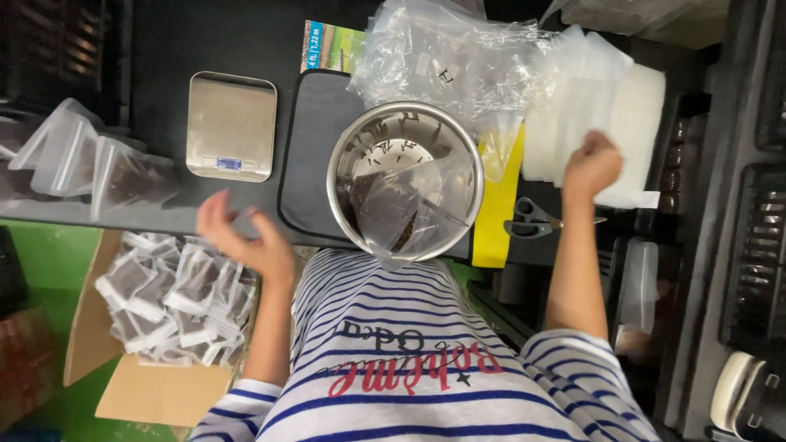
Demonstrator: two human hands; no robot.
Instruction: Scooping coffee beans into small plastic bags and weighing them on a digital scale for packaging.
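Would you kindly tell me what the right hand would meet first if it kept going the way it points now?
Probably the stack of white sheets: the right hand already overlaps its near edge, though contact is unclear.

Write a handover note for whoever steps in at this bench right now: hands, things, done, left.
Left hand: open, over the cardboard box of filled pouches, holding nothing clear.
Right hand: on the stack of empty white pouches.
Steel bowl on the black mat: one part-filled clear pouch inside.
Scale bare; scissors by the bowl.
Done: many pouches boxed, a few more on the counter at far left.
Left: the pouch in the bowl looks unsealed.
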